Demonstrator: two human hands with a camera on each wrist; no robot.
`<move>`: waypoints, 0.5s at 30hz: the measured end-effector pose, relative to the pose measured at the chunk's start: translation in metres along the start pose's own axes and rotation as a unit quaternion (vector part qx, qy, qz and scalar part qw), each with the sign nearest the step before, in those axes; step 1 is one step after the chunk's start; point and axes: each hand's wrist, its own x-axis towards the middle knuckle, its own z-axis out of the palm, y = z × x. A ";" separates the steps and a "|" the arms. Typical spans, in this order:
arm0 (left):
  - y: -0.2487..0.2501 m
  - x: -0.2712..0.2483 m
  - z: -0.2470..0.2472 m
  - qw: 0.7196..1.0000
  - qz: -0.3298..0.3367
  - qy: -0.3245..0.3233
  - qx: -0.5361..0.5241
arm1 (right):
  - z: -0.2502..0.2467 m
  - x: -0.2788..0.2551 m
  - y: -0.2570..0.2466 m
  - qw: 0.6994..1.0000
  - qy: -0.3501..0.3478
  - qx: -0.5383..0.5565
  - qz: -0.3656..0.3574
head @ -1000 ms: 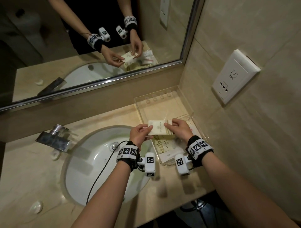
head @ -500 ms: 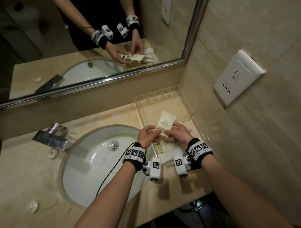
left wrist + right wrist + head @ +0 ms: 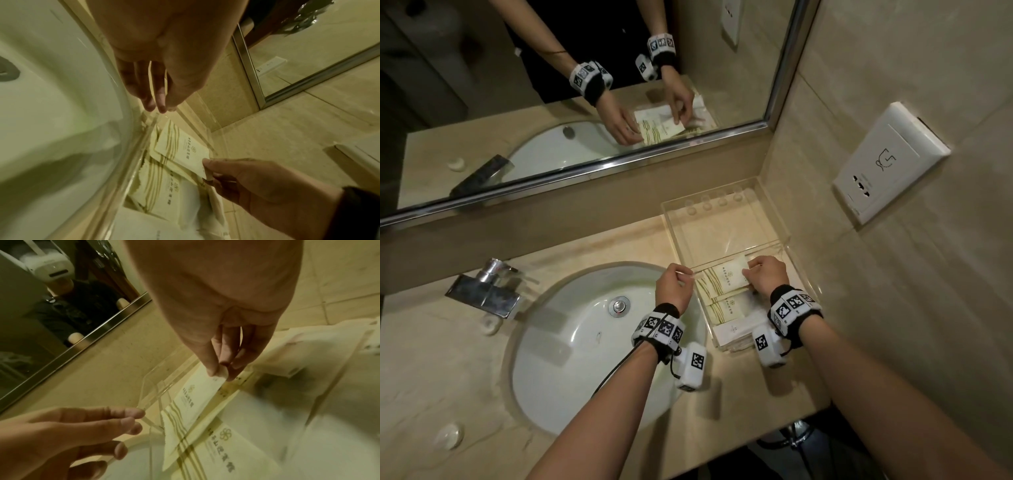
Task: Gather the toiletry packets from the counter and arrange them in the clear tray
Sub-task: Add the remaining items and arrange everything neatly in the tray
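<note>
Pinching cream packet (image 3: pixel 727 274), olive stripes, right hand (image 3: pixel 765 274) over clear tray (image 3: pixel 722 219); left hand (image 3: pixel 674 286) loose.

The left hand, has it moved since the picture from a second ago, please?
Yes. The left hand has let go of the packet and drawn back toward the sink, outside the clear tray wall; the right hand pinches it alone.
</note>
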 end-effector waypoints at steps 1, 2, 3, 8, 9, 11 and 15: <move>-0.001 0.000 -0.001 1.000 0.004 -0.004 0.011 | 0.002 0.000 -0.001 1.000 0.001 -0.018 0.002; -0.001 0.000 -0.001 1.000 0.009 -0.010 0.018 | 0.004 0.001 -0.002 0.999 0.002 -0.035 0.003; -0.001 -0.001 -0.001 1.000 0.015 -0.015 0.022 | 0.006 0.000 -0.002 0.999 0.003 -0.049 0.003; -0.004 -0.006 -0.001 0.996 0.055 -0.041 0.063 | 0.013 -0.001 -0.005 0.995 -0.004 -0.098 -0.009; -0.004 -0.007 -0.001 0.995 0.061 -0.045 0.069 | 0.014 0.000 -0.005 0.994 -0.004 -0.108 -0.013; -0.003 -0.011 0.000 0.992 0.075 -0.053 0.085 | 0.014 0.001 -0.006 0.992 -0.004 -0.122 -0.021; -0.001 -0.015 0.007 0.983 0.122 -0.073 0.118 | 0.015 0.003 -0.005 0.988 0.012 -0.146 -0.050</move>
